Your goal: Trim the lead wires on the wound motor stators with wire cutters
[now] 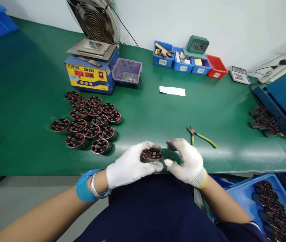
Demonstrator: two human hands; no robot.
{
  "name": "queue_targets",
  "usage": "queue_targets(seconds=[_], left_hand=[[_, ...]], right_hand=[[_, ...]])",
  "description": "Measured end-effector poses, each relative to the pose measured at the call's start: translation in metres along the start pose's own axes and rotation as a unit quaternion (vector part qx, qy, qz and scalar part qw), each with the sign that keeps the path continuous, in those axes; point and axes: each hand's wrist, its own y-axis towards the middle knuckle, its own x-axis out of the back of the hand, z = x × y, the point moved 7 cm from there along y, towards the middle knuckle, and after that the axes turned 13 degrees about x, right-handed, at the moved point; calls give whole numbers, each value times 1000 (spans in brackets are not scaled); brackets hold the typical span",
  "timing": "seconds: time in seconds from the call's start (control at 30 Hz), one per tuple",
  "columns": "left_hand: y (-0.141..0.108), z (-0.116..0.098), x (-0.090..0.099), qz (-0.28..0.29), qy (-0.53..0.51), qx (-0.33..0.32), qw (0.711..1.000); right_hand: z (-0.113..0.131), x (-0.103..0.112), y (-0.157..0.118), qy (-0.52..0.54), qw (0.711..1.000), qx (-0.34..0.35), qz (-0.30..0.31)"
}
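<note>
My left hand [138, 163], in a white glove, is wrapped round a motor stator [153, 155], a dark ring with copper windings and thin loose wires. The stator is close to the front edge of the green bench. Just to its right, my right hand [187, 161], also gloved, has thumb and fingers apart with nothing between them. A few thin wire ends stick out toward it. Beyond the right hand lie wire cutters [200, 136] with green handles, jaws apart. To the left stands a group of several similar stators [91, 130].
A blue and yellow soldering pot [89, 75] with a fan [92, 22] stands behind the stators, beside a purple bin [127, 72]. Tool boxes [183, 64], a clock [197, 44] and a calculator [240, 74] line the wall. A blue crate [243, 188] of stators sits low right.
</note>
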Motion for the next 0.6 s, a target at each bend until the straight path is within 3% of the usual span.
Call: queue_targets(seconds=[0.07,0.13,0.2,0.3,0.4,0.5,0.57,0.6], left_hand=[[-1,1,-1,17,-5,-3,1000],[-3,1,2,-3,40,-18,999],[-5,1,6,-58,126,-56,989],[-8,-1,6,-150,251,-156,943],[2,5,7,-208,299,-203,909],[20,15,19,-249,317,-159,901],[26,18,30,-267,328,-119,898],[26,17,34,-273,330,-104,898]], right_hand=[[12,-3,5,-67,993,93,35],[16,-9,7,-113,982,131,77],[15,-14,7,-143,974,136,114],[7,-15,5,-156,965,130,166],[-20,-1,-5,-154,967,65,194],[-61,36,-25,-205,970,-74,109],[-82,58,-46,-274,948,-154,53],[-90,63,-56,-313,930,-185,57]])
